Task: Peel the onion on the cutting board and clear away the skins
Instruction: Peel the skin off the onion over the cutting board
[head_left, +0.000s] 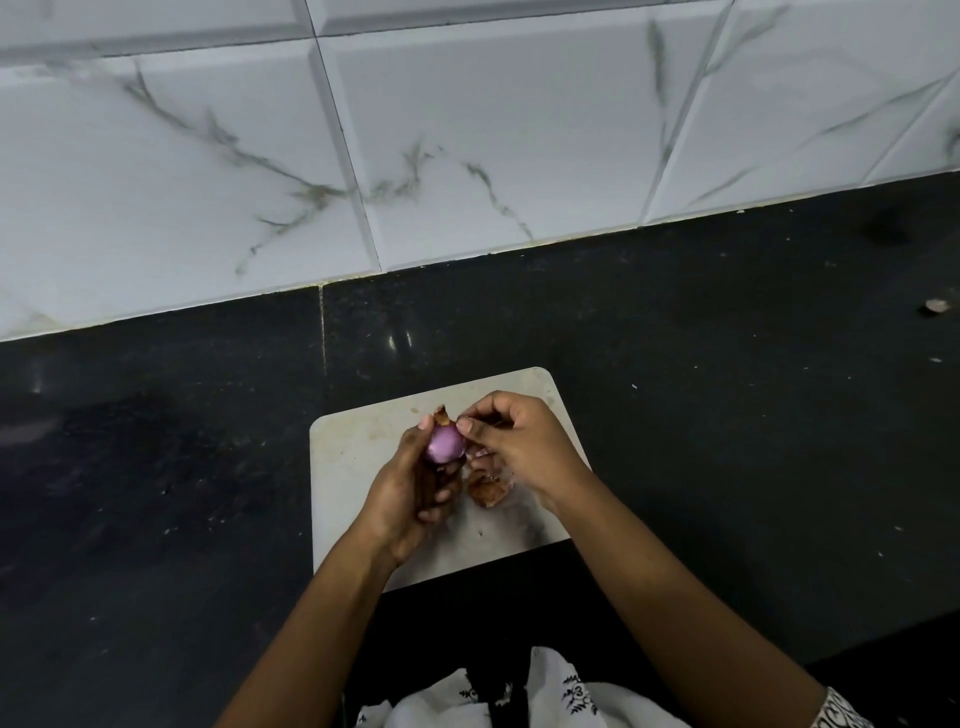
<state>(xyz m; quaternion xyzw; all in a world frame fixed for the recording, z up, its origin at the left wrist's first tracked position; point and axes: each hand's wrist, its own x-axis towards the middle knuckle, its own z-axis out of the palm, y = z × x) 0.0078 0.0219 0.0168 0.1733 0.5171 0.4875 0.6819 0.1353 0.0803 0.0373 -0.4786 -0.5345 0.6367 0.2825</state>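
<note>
One small round purple onion (445, 442) is held above the one pale rectangular cutting board (353, 467), so that falling skins are caught there. The left hand (410, 493) is curled round the onion in a closed grip. The right hand (519, 441) is pinched on its dry top, probably on a skin strip. One heap of brown papery skins (485, 491) lies on the board, near the hands.

Open passage over counter (727, 441) left and right of board (353, 457); blocked behind by wall (467, 130), at board centre by skins (487, 492), left hand (410, 499) and right hand (524, 447).
</note>
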